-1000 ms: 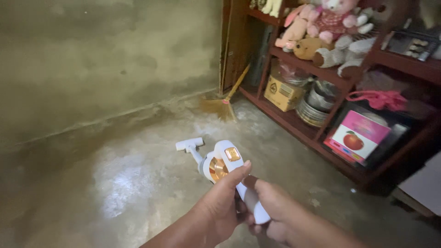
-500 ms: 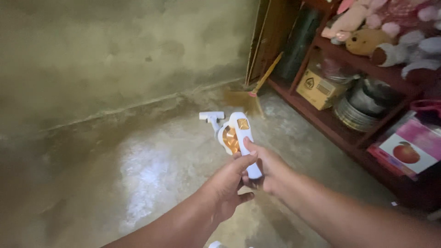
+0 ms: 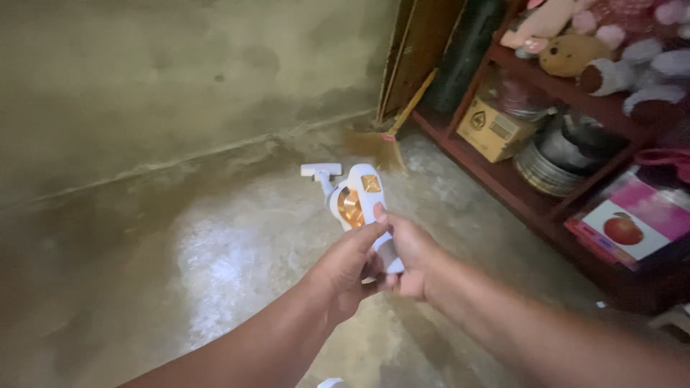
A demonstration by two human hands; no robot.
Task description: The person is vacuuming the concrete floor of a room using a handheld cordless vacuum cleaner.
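Both my hands grip a white stick vacuum cleaner (image 3: 357, 200) with an orange dust cup. My left hand (image 3: 347, 267) wraps the handle from the left and my right hand (image 3: 407, 253) clasps it from the right, its thumb up on the body. The vacuum's tube slants down and away to a white floor head (image 3: 320, 171) that rests on the grey concrete floor (image 3: 215, 273), close to the base of the wall.
A straw broom (image 3: 379, 141) leans against a dark wooden shelf unit (image 3: 503, 190) on the right. The shelves hold plush toys (image 3: 575, 50), a cardboard box (image 3: 490, 128), stacked metal pots (image 3: 557, 154) and a pink box (image 3: 632, 226). A stained wall (image 3: 180, 79) stands ahead.
My view has swung right and nearer to the shelves. The vacuum head has moved forward across the floor toward the wall and broom. Both hands keep their hold.
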